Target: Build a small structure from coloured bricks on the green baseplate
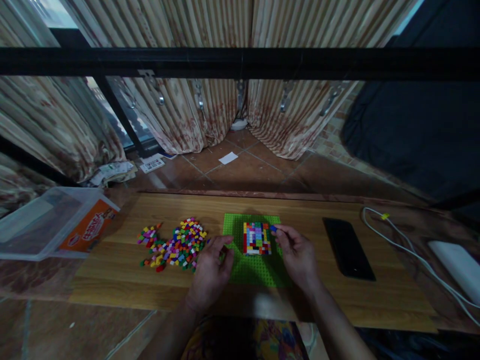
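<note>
A green baseplate [234,225] lies on the wooden table [307,295] in front of me. On it stands a multicoloured block of small bricks [257,238]. My right hand [297,254] pinches a small blue brick [273,228] at the block's upper right corner. My left hand [210,271] rests on the plate's left edge, fingers curled, beside a loose pile of coloured bricks [179,245]; whether it holds a brick is hidden.
A black phone [348,247] lies right of the plate. A white cable [408,252] and a white device [459,265] sit at the far right. A clear plastic box [48,225] overhangs the table's left end. Curtains and a black bar stand behind.
</note>
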A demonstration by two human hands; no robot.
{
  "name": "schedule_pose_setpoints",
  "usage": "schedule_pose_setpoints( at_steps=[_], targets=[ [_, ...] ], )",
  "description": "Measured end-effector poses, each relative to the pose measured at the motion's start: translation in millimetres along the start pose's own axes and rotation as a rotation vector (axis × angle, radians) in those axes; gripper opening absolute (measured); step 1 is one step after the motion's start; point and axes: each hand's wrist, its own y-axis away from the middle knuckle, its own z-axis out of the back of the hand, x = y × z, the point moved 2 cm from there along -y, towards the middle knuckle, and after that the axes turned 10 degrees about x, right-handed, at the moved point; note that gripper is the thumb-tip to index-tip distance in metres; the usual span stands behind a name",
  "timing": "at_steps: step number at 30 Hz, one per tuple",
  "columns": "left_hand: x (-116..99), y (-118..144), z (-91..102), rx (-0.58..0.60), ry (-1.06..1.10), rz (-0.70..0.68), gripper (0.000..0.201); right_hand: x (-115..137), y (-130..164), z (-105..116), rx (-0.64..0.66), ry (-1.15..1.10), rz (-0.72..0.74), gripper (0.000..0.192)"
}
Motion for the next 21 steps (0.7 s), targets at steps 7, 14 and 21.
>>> schedule_pose_setpoints(
  at_steps=[7,14,21],
  targets=[
    [-0.9,3.3,-5.9,0.023,0.005,0.004,0.023,1.6,0.0,-1.0,-0.007,0.072,0.041,0.035],
    [-0.6,1.5,-5.4,0.027,0.030,0.010,0.024,8.5,-7.0,0.0,0.009,0.086,0.083,0.030],
    [-1.4,4.6,-3.7,0.024,0.032,0.003,0.022,9.1,3.9,-1.7,0.017,0.079,0.063,0.029]
  ],
)
